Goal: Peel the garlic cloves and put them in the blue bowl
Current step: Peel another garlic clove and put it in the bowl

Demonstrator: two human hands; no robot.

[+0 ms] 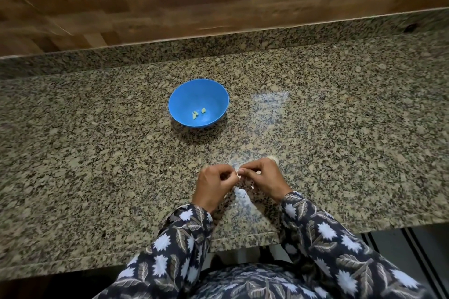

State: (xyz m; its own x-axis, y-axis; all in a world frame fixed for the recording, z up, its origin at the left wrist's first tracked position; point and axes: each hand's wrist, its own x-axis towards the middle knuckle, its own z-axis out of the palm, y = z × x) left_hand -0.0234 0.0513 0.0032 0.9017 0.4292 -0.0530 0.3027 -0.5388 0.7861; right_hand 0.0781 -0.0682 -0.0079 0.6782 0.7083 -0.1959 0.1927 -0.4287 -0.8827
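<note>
Just below centre frame, a person's left hand (213, 185) and right hand (263, 177) meet over a granite countertop (97, 128), the curled fingers of both pinching a small garlic clove (239, 174) between them. Above, at mid-frame, the blue bowl (178, 97) holds two peeled cloves (194, 114). Another pale piece (272, 159) lies just beyond the right hand.

Blue bowl (198, 102) holds two pale yellow-green garlic cloves (198, 113). Speckled brown-grey granite worktop (97, 153); dark sleeves (184, 245) with white flowers, beige leaves; brown wood-pattern wall (170, 7).
</note>
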